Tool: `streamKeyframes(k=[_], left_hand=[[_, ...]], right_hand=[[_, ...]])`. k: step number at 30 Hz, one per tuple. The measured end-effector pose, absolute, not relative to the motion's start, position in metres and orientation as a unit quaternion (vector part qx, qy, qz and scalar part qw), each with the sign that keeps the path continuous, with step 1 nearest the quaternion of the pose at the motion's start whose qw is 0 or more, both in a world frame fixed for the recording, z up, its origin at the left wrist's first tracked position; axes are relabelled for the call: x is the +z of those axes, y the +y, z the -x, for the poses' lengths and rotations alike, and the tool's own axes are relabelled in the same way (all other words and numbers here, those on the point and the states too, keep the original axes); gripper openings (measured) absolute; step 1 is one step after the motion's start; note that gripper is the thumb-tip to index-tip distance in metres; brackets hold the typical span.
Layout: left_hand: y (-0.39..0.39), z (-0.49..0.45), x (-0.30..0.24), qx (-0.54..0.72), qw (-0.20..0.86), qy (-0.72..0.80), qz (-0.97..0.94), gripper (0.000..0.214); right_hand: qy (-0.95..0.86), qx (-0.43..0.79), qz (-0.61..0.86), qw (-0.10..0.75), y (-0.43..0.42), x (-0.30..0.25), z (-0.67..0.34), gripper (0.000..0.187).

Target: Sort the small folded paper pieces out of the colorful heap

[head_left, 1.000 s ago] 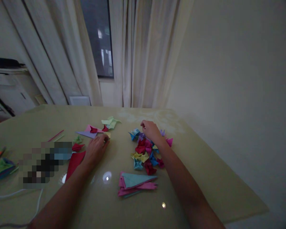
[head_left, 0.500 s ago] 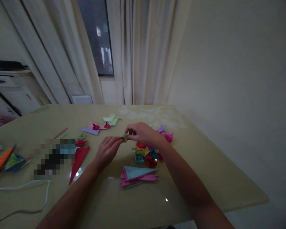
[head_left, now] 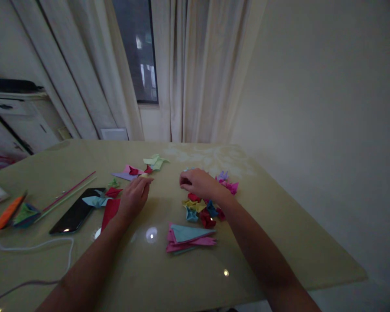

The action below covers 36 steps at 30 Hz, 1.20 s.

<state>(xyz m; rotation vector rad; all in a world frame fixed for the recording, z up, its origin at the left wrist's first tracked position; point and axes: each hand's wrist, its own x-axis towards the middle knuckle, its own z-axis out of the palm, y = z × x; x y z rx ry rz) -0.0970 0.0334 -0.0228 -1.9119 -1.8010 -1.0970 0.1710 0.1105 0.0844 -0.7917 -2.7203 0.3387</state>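
My left hand (head_left: 135,196) is over the left-middle of the table, its fingers close together. A small pale yellowish bit (head_left: 144,175) shows at its fingertips; I cannot make out its shape. Beside them lie a lilac folded paper (head_left: 125,176) and pink and red paper pieces (head_left: 134,171). My right hand (head_left: 196,181) is curled with fingers bent inward, above the back of a heap of folded paper pieces (head_left: 199,206) in red, yellow and blue. What its fingertips hold, if anything, is hidden. A stack of pink and light blue folded papers (head_left: 190,237) lies nearer me.
A light green paper crane (head_left: 156,162) lies farther back. At left are a black phone (head_left: 73,214), a light blue paper piece (head_left: 95,200), a red paper (head_left: 109,211), thin sticks (head_left: 69,190), an orange object (head_left: 9,212) and a white cable (head_left: 35,248). A wall (head_left: 328,108) stands at right.
My hands, which met at a small green folded paper, have parted. The left has moved left towards the lilac and pink pieces; the right has drawn slightly right.
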Motion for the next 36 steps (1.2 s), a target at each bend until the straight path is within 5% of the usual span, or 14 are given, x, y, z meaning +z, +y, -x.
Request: streamKeyframes(k=[10, 18, 26, 30, 36], left_hand=[[0.04, 0.117, -0.033, -0.215, 0.114, -0.802, 0.545, 0.056], [0.045, 0.11, -0.034, -0.189, 0.091, -0.695, 0.687, 0.023], [0.03, 0.035, -0.026, -0.265, 0.107, -0.449, 0.847, 0.034], [0.063, 0.045, -0.026, -0.301, 0.141, -0.549, 0.767, 0.031], [0.141, 0.081, -0.026, -0.139, 0.157, -0.74, 0.639, 0.056]], right_hand=[[-0.94, 0.138, 0.276, 0.147, 0.11, 0.08, -0.168, 0.005], [-0.941, 0.141, 0.273, 0.141, 0.108, 0.085, -0.169, 0.006], [-0.938, 0.113, 0.286, 0.162, 0.107, 0.099, -0.183, 0.002], [-0.928, 0.127, 0.288, 0.199, 0.105, 0.116, -0.197, 0.003], [-0.92, 0.14, 0.298, 0.214, 0.102, 0.127, -0.206, 0.001]])
